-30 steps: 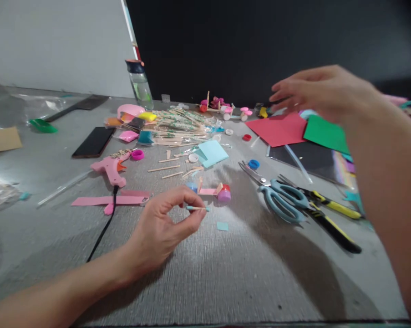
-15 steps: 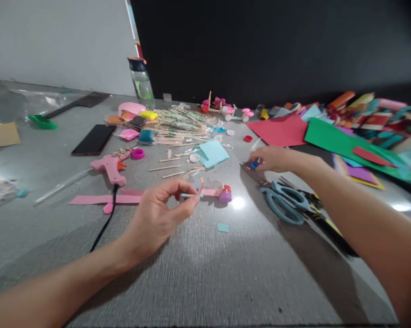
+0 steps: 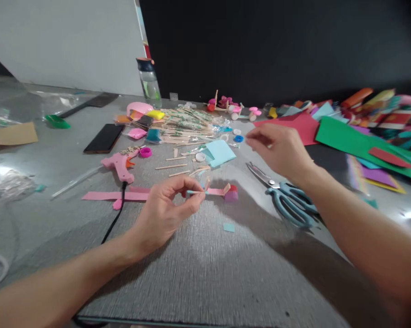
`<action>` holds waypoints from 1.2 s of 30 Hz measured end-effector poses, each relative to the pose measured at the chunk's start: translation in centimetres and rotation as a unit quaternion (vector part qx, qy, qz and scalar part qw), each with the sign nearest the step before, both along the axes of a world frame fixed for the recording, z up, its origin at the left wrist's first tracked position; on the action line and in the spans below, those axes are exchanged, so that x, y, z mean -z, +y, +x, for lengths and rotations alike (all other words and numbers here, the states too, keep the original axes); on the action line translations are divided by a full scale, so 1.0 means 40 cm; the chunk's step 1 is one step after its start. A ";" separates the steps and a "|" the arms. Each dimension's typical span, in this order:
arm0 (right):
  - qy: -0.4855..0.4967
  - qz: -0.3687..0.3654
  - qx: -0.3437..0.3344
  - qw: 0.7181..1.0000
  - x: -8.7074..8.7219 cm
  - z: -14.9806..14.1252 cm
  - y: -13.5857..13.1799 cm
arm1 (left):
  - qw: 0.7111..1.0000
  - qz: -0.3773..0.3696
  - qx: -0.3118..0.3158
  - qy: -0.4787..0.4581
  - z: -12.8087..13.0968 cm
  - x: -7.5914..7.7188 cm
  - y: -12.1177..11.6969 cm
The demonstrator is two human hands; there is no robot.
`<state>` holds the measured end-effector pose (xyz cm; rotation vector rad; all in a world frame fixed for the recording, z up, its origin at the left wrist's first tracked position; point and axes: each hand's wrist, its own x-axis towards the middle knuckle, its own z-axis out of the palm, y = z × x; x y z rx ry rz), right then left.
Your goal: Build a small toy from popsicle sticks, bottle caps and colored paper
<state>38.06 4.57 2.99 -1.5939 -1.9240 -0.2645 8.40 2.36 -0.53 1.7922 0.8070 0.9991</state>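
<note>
My left hand (image 3: 171, 205) is closed in a pinch on a small wooden stick (image 3: 195, 192) with light blue on it. Just beyond the fingertips are short upright wooden pieces (image 3: 227, 188) and a pink strip, with a red-and-purple piece (image 3: 231, 194) at the right end. Whether the held stick is joined to these I cannot tell. My right hand (image 3: 276, 148) hovers over the table, fingers loosely curled and apart, with nothing visible in them. Left of its fingertips lies a blue bottle cap (image 3: 238, 138). Scissors (image 3: 283, 196) lie partly open beneath the right forearm.
A pink glue gun (image 3: 118, 165) with a black cord lies left, near a phone (image 3: 103, 138). Behind are bundled sticks (image 3: 188, 125), a folded light-blue paper (image 3: 219, 153) and a water bottle (image 3: 149, 82). Coloured sheets (image 3: 358, 141) are at right.
My right hand has let go of the blue cap, which now lies farther back beside a white cap. The hand has moved back and up from the scissors. My left hand keeps its pinch.
</note>
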 end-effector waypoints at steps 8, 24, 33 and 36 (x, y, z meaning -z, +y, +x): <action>0.094 -0.033 -0.302 0.948 0.011 -0.207 -0.234 | 0.997 0.012 0.073 -0.012 -0.002 0.008 -0.035; 0.129 -0.004 -0.276 0.953 0.036 -0.220 -0.233 | 0.994 0.059 0.084 -0.031 -0.004 0.027 -0.033; 0.105 0.006 -0.281 0.954 0.039 -0.211 -0.234 | 0.988 0.143 0.060 -0.017 0.000 0.024 -0.030; 0.108 0.007 -0.282 0.953 0.039 -0.205 -0.234 | 0.991 0.119 0.056 -0.024 0.000 0.024 -0.031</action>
